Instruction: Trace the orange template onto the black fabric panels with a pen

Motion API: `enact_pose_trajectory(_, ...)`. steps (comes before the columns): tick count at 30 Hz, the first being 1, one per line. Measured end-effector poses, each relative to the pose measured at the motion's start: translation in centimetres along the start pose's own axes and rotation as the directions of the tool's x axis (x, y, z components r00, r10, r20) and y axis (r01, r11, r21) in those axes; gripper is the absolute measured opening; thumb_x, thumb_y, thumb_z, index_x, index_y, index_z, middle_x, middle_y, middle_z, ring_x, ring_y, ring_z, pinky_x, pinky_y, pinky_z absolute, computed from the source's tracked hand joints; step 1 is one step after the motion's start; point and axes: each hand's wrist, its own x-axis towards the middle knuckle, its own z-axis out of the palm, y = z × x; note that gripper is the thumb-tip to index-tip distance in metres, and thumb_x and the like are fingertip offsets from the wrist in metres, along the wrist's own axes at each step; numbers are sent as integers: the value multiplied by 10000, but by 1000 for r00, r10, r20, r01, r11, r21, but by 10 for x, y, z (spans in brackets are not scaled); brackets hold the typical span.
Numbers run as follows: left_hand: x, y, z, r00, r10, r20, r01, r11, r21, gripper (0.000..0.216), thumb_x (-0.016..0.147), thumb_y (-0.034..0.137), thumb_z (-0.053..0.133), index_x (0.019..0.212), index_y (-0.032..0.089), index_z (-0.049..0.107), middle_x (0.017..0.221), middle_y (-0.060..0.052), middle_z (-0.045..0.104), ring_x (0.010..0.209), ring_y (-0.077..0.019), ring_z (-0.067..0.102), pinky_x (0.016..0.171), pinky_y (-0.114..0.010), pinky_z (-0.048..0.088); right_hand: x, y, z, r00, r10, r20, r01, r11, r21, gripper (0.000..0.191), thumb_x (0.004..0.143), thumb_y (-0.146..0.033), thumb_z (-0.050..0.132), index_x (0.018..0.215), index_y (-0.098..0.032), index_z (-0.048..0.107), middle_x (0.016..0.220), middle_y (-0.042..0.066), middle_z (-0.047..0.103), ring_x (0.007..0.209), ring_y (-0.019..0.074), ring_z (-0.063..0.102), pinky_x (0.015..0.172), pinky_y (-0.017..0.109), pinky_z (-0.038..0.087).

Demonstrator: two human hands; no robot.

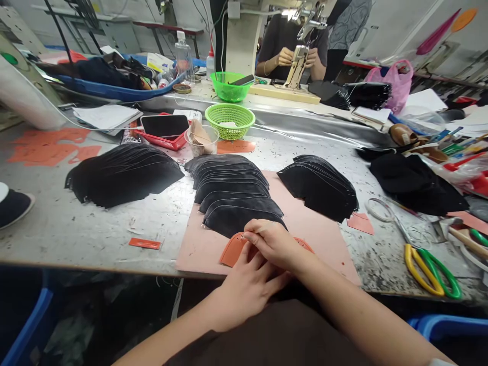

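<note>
An orange curved piece (pixel 233 250) lies at the front edge of the work surface, partly under both hands. My left hand (pixel 249 287) rests on it from the front with fingers spread. My right hand (pixel 272 241) crosses above, its fingers pinched together at the piece's upper edge; whatever is between them is hidden. Just beyond is a fanned row of black cut pieces (pixel 240 203), overlapping on a pale pink sheet (pixel 320 244). One fanned black stack (pixel 124 173) sits to the left, another black stack (pixel 320 185) to the right.
Yellow-and-green-handled scissors (pixel 423 259) lie at right. Behind the stacks stand a green basket (pixel 230 121), a plastic cup (pixel 202 142) and a phone (pixel 164 125) on a red tray (pixel 177 143). Across the table a person (pixel 293 56) works at a sewing machine (pixel 299 66).
</note>
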Motion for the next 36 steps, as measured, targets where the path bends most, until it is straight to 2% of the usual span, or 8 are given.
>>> enact_pose_trajectory(13,-2,1,1,1000,-7,-20,8,999,40,415,935,242,370,1344,310,357,1365,-21,412,1307,-312,233,1046,-594,135,-7,-1,-1,1000,-14,-5,15,1000,8,201,901,-252,421,788,-197,579,748,28,615,725,157,560,675,270,446)
enact_pose_trajectory(17,-4,-2,5,1000,17,18,-19,994,108,447,929,300,390,1370,311,311,1406,-59,357,1288,-302,285,1016,-552,215,-35,18,-24,980,166,-112,-163,986,34,223,914,-273,348,946,-217,561,829,36,634,761,170,590,690,293,456)
enact_pose_trajectory(20,-6,-5,8,999,32,14,-34,987,160,477,906,396,437,1361,304,332,1397,-81,371,1262,-315,328,1005,-556,209,-59,37,-41,943,286,-171,-303,950,-76,110,853,-262,430,851,-214,528,843,38,600,794,194,565,715,329,445)
enact_pose_trajectory(26,-6,-9,6,980,94,-175,-49,968,245,560,859,457,512,1365,293,338,1369,-101,404,1277,-326,315,1043,-516,174,-75,47,-46,913,405,-48,-402,913,68,125,790,-289,520,757,-216,423,623,-36,508,573,145,482,532,261,395)
enact_pose_trajectory(29,-6,-18,-7,954,50,-296,1,985,170,611,844,421,539,1382,249,307,1407,-148,326,1313,-359,234,1033,-515,231,-73,52,-48,933,264,-244,-232,961,152,129,814,-289,494,738,-218,419,640,-19,504,589,142,477,543,258,398)
enact_pose_trajectory(32,-5,-43,-24,943,-124,-308,172,976,133,556,874,375,471,1368,172,318,1413,-172,311,1321,-349,221,1034,-548,225,-68,71,-68,748,182,-638,-127,983,131,156,815,-335,503,740,-223,424,719,4,515,639,148,495,605,274,415)
enact_pose_trajectory(34,-5,-66,-30,911,-291,-291,347,924,161,541,873,393,459,1342,145,354,1383,-175,363,1301,-344,270,1022,-571,235,-66,89,-89,577,239,-781,-239,964,118,170,787,-365,528,756,-226,435,689,-4,505,596,149,478,591,281,399)
enact_pose_trajectory(36,-7,-86,-32,887,-407,-216,446,877,179,557,838,437,503,1308,155,407,1355,-157,413,1272,-347,325,1004,-577,270,-64,106,-108,514,360,-778,-445,888,116,148,749,-344,549,736,-225,461,586,-21,473,521,154,435,548,289,362)
